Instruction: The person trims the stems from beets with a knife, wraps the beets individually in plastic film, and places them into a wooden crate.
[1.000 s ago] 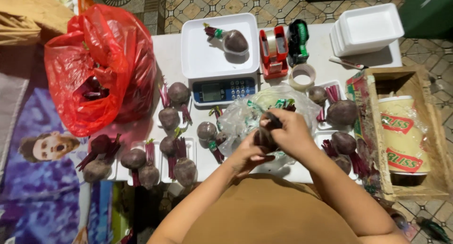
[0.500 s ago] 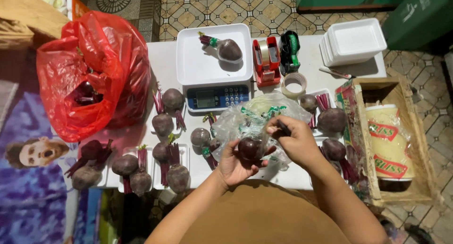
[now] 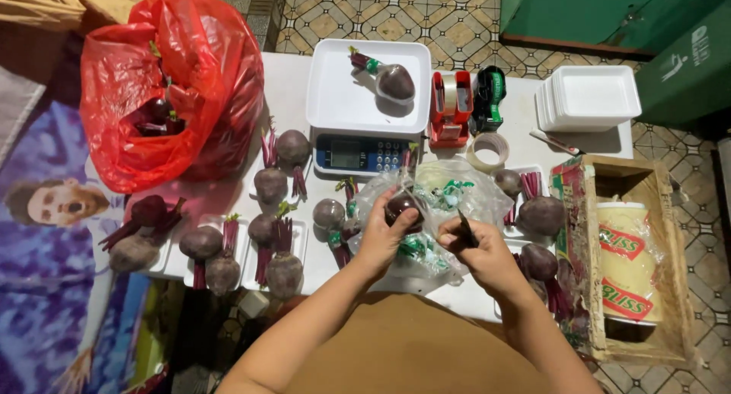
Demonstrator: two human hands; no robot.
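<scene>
My left hand (image 3: 383, 238) grips a dark purple beetroot (image 3: 401, 207) above a clear plastic bag (image 3: 457, 200) of cut stems on the white table (image 3: 297, 82). A small dark knife (image 3: 465, 230) is pinched in my right hand (image 3: 487, 257), just right of the beetroot and slightly apart from it. One beetroot with a stem (image 3: 394, 80) lies on the white pan of the digital scale (image 3: 358, 97) behind the bag.
A red plastic bag (image 3: 164, 82) holding beetroots sits far left. Several loose beetroots on white foam trays (image 3: 228, 249) lie left, others (image 3: 539, 215) right. Red tape dispenser (image 3: 450, 105), tape roll (image 3: 489, 149), stacked foam trays (image 3: 586, 97) and a wooden box (image 3: 632, 264) stand right.
My hands have drawn apart: the left lifted the beetroot clear, the right pulled the knife back towards me and to the right. The view also shifted slightly.
</scene>
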